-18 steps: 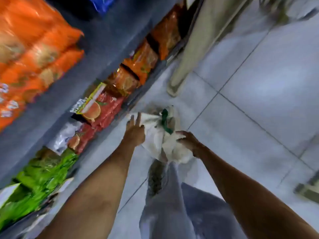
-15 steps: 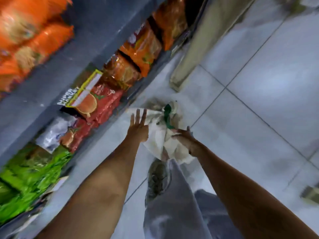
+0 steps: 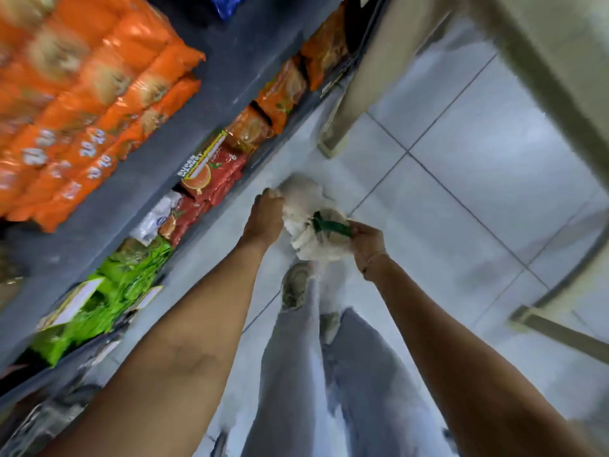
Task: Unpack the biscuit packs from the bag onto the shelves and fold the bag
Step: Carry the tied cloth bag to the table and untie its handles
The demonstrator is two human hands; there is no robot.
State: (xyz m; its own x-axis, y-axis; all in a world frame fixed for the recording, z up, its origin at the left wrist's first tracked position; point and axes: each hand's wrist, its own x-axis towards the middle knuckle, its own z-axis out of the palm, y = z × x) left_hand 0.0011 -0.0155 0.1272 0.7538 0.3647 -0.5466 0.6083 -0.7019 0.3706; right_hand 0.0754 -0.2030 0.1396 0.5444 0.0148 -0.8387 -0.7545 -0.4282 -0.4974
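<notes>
A crumpled white bag [image 3: 304, 212] with green print [image 3: 328, 225] hangs between both hands above the tiled floor. My left hand [image 3: 265, 216] is closed on the bag's left side. My right hand [image 3: 367, 240] grips its right side by the green patch. To the left, grey shelves [image 3: 138, 189] hold biscuit packs: orange packs [image 3: 89, 103] on the upper shelf, red packs [image 3: 214, 179], further orange ones [image 3: 280, 94] and green packs [image 3: 108, 291] on the lower one. Whether anything is inside the bag is hidden.
My legs in light jeans [image 3: 329, 374] and one shoe [image 3: 295, 285] stand below the bag on the pale tiled floor [image 3: 478, 192]. A beige post [image 3: 369, 74] rises at the shelf's far end. Another beige fixture edge [image 3: 560, 331] lies on the right.
My left hand went from spread fingers to a closed grip on the bag. The bag is more bunched between both hands, and the view has swung up the shelves.
</notes>
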